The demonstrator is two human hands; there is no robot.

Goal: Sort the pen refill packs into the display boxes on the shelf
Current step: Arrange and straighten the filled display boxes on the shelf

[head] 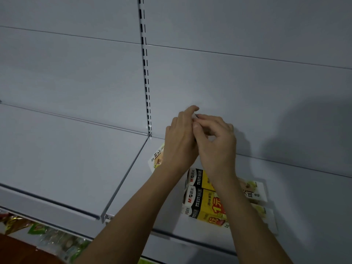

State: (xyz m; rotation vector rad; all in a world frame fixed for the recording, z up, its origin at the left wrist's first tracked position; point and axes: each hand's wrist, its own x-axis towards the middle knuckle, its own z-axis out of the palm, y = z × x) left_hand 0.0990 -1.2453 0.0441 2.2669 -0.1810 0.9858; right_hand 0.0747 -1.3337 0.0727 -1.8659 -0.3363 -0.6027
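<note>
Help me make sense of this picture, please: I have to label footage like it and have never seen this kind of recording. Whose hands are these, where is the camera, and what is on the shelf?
There is no machine here. A person wears a wide-angle camera on the head, so you look forward and down along their own arms. The left hand and the right hand are raised together in front of the white back panel. Their fingertips meet around something small and dark, too tiny to identify. Below them, on the white shelf, lie yellow and white boxes with printed labels, side by side. Another box peeks out behind the left wrist. Under the shelf, at the lower left, are colourful packets, blurred.
</note>
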